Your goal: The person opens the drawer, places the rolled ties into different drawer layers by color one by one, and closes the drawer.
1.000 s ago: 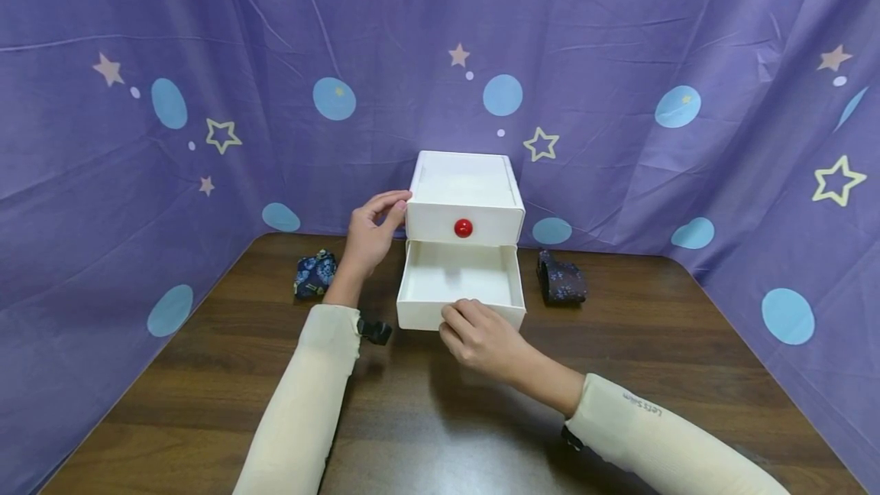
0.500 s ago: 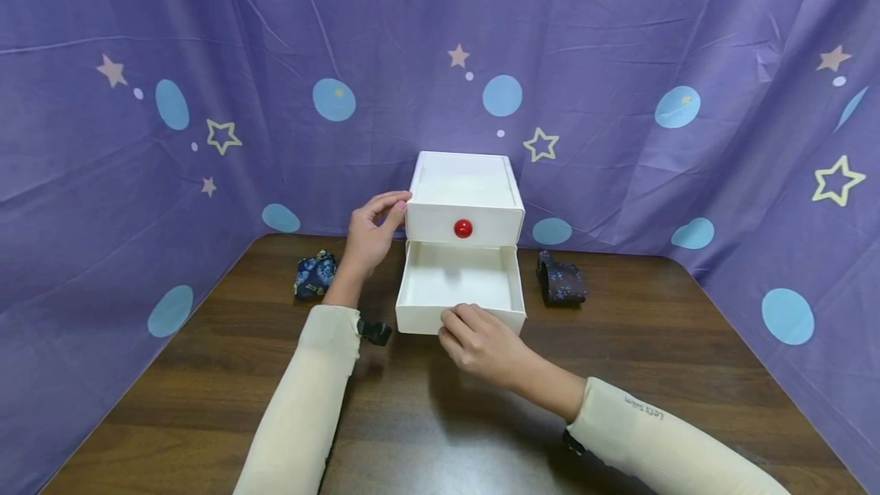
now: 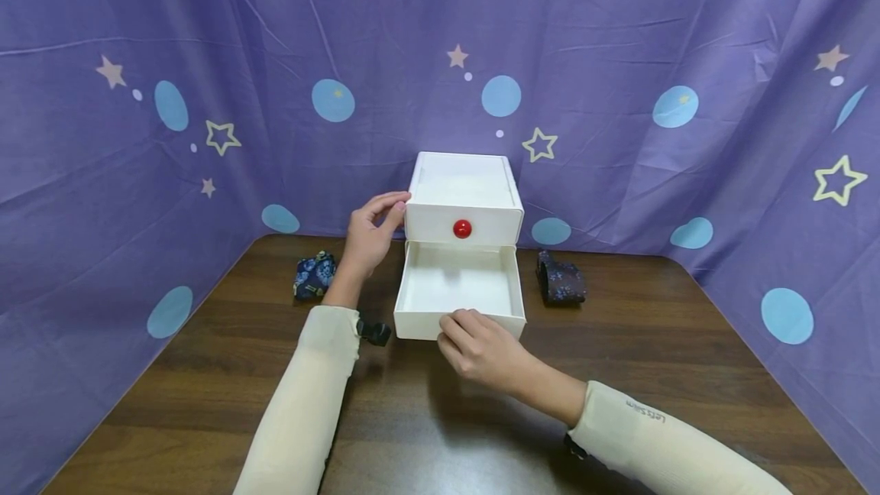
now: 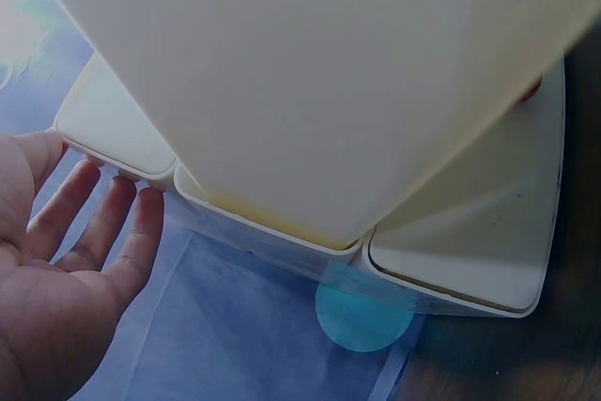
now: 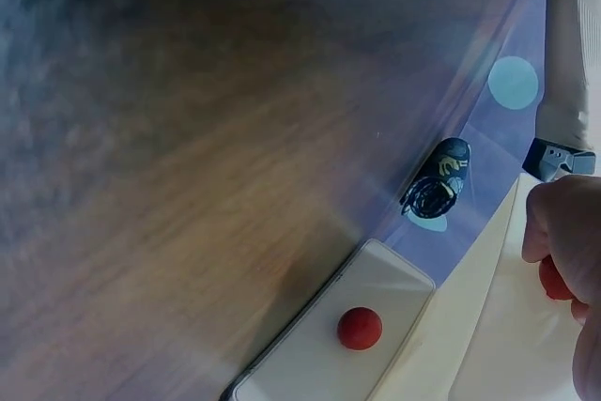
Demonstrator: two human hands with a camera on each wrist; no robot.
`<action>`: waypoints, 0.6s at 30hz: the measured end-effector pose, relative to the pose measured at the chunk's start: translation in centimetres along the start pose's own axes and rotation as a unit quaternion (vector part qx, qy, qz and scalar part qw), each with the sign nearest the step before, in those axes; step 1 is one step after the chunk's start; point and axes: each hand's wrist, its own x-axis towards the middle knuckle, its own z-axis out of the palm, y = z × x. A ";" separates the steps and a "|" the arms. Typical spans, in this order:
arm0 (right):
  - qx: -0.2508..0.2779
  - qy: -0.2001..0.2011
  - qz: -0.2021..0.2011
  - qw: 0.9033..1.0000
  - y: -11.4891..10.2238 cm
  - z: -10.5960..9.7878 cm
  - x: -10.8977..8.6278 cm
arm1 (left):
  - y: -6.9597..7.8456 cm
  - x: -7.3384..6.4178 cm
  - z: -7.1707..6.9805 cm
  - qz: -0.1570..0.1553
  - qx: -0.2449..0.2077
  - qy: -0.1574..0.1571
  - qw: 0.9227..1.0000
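A white plastic drawer unit (image 3: 467, 179) stands at the back centre of the table. Its middle drawer (image 3: 416, 325) is pulled out toward me, and the inside that shows is bare. My right hand (image 3: 484, 354) pinches that drawer's red knob (image 5: 554, 279), partly covered by the fingers in the right wrist view. With fairly straight fingers, my left hand (image 3: 367, 239) touches the left side of the top tier near its front corner. The top drawer, with its own red knob (image 3: 463, 229), is closed. Below, the bottom drawer (image 5: 310, 363) is closed too, hidden in the head view.
Left of the unit lies a rolled blue floral tie (image 3: 315, 275). A dark patterned rolled tie (image 3: 561, 279) lies to its right. The brown wooden table (image 3: 412, 434) meets a purple curtain (image 3: 584, 37) behind and on both sides.
The middle drawer has slid a little further out toward me, with my right hand moving along on its knob. My left hand stays at the unit's side.
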 end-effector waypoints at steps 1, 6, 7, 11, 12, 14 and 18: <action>0.001 0.002 -0.002 1.000 0.0 0.0 0.0 | 0.0 0.0 0.0 0.000 0.000 -0.001 1.000; 0.007 0.016 -0.008 1.000 -0.1 0.0 0.1 | -0.1 0.1 0.0 0.000 -0.002 -0.003 1.000; 0.008 0.018 -0.008 1.000 -0.2 -0.1 0.1 | 0.0 0.1 0.0 -0.001 -0.002 -0.003 1.000; 0.004 0.022 -0.011 1.000 -0.3 -0.1 0.1 | 0.3 0.1 0.1 -0.003 0.004 -0.003 1.000; 0.003 0.023 -0.012 1.000 -0.3 -0.2 0.1 | 0.4 0.1 0.2 -0.003 0.006 -0.004 1.000; 0.002 0.021 -0.013 1.000 -0.4 -0.2 0.1 | 0.6 0.1 0.3 -0.005 0.009 -0.004 1.000; 0.005 0.020 -0.013 1.000 -0.4 -0.3 0.0 | 0.7 0.1 0.3 -0.006 0.007 -0.005 1.000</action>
